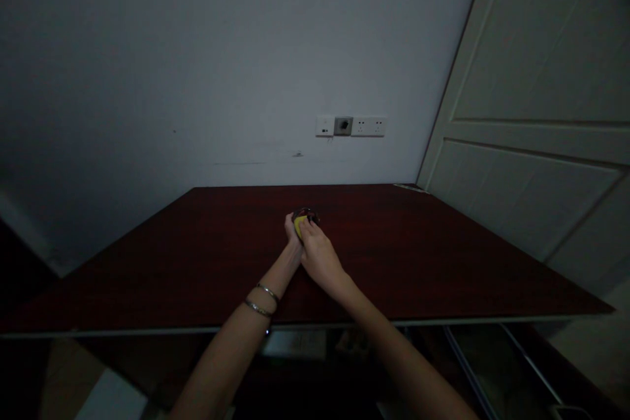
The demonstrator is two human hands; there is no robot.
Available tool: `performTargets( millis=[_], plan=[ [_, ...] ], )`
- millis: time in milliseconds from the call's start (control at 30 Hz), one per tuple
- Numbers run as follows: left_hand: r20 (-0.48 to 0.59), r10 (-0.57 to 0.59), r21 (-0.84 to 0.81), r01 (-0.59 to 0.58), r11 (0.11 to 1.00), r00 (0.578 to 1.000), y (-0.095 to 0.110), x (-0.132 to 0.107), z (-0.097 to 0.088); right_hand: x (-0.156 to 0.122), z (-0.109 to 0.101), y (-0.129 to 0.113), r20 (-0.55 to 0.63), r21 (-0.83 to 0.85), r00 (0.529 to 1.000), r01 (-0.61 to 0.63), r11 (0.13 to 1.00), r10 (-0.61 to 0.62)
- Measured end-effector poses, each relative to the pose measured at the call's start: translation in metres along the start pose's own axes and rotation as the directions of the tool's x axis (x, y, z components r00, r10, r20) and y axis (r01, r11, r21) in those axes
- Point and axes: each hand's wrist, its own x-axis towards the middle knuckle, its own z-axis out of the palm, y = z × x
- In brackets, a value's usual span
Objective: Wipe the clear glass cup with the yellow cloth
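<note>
Both my hands meet over the middle of a dark red-brown table (197,262). Between them is a small yellow and dark object (300,222), too small and dim to name. My left hand (292,231) cups it from the left, with two thin bangles on that wrist. My right hand (319,254) closes over it from the right, fingertips on its top. The object rests on or just above the table top; I cannot tell which.
A pale wall stands behind the table, with a row of sockets and a switch (350,126). A white panelled door (536,118) stands at the right. Below the table's front edge are dim shapes and a metal frame (522,361).
</note>
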Motion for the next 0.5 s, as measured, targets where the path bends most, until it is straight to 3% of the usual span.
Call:
performTargets(
  millis=[133, 267, 400, 500],
  plan=[
    [0.014, -0.067, -0.018, 0.067, 0.998, 0.998, 0.0, 0.0, 0.0, 0.003, 0.001, 0.007, -0.038, 0.297, 0.998, -0.029, 0.955, 0.042],
    [-0.048, 0.01, -0.053, -0.013, 0.999, 0.999, 0.0, 0.0, 0.006, 0.006, -0.008, 0.04, -0.176, 0.533, 0.939, -0.161, 0.831, 0.295],
    [-0.067, -0.027, -0.084, 0.021, 0.996, 0.997, 0.001, -0.003, 0.011, 0.004, -0.011, 0.071, -0.267, 0.532, 0.857, -0.251, 0.809, 0.441],
    [-0.042, -0.028, -0.091, 0.024, 0.996, 0.999, 0.001, -0.005, 0.011, 0.0, 0.001, 0.077, -0.227, 0.538, 0.879, -0.245, 0.807, 0.418]
  ],
)
